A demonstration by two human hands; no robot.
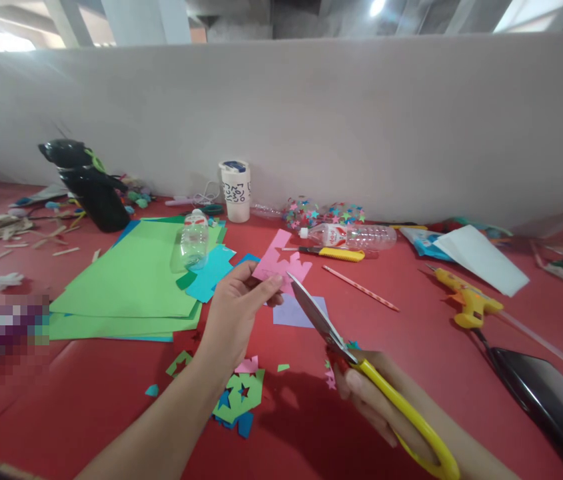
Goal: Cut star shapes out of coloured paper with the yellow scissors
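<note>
Between the thumb and fingers of my left hand [244,300] is a piece of pink paper [288,263] with star-shaped notches along its edges. My right hand [368,390] is closed around yellow-handled scissors [391,397]. Their blades look closed, and the tip points up at the lower edge of the pink paper; whether it touches cannot be told. A purple paper piece [301,312] lies on the table behind the blades. Below my hands are green paper scraps [251,395] with star-shaped holes, and small pink stars [330,380] lie near my right hand.
Green paper sheets [126,273] are stacked at left, with a clear bottle [194,240] on them. A black flask [88,187], a white tumbler [236,192] and a plastic bottle [351,236] line the back. A yellow cutter [341,254], pencil [361,288], glue gun [471,297] and phone [546,393] lie rightward.
</note>
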